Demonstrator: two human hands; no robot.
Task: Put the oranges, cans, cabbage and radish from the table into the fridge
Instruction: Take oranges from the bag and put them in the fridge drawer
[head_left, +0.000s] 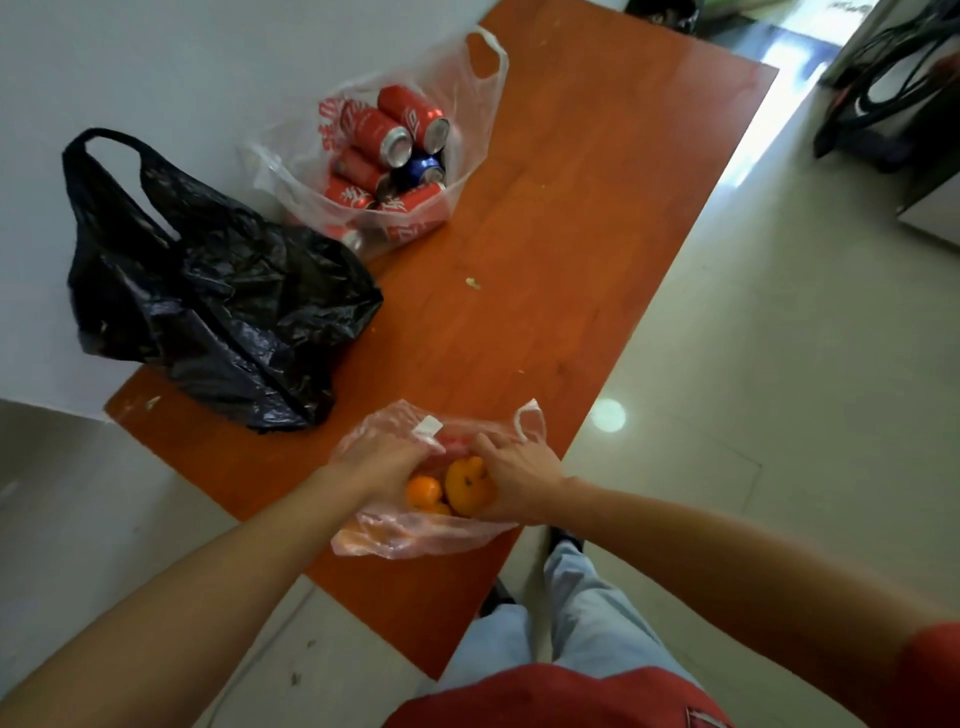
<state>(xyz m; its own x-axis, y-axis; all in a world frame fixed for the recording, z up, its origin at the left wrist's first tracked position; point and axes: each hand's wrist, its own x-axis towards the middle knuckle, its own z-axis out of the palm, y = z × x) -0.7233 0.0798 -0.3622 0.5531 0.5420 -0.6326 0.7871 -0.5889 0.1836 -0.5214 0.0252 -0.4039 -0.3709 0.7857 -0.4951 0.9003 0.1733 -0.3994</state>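
Both hands work at a thin pinkish plastic bag lying at the near edge of the orange-brown counter. The left hand is pushed inside the bag's mouth, its fingers curled around the film, while the right hand is closed on the larger of the oranges (a smaller one sits just beside it, touching). Farther along the counter, a clear plastic bag stands open with the cans piled inside, mostly red, one blue. Between the two bags, against the wall, lies a crumpled black bag; what it holds cannot be seen. The person's red shirt and pale trousers show at the bottom.
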